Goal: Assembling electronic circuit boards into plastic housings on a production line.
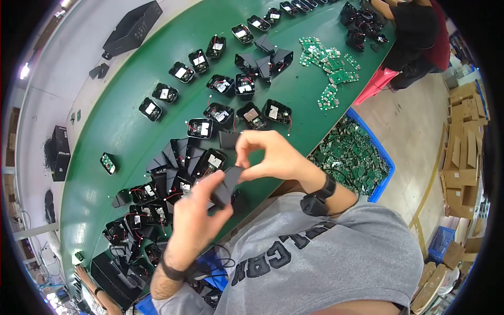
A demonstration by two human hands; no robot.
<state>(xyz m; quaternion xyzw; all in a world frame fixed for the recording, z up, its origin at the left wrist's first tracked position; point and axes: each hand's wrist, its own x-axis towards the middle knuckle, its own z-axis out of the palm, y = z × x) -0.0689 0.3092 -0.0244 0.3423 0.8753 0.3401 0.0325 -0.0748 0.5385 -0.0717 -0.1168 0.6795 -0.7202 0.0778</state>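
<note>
Head view: we had a black angular piece up between both hands, over the near side of the green tabletop. Our left hand held its lower part, fingers bent partway round one side and thumb on the other. Our right hand appeared to pinch its upper corner between thumb and index finger, though blur softened that contact. Open black housings with thin red wires lay beyond. We judged the step in hand to be two-handed handling of this single piece; whether it joined anything else, we could not tell. The next move, we reckoned, called for a firm left hold, fine right fingertip control and clearance from those wires.
</note>
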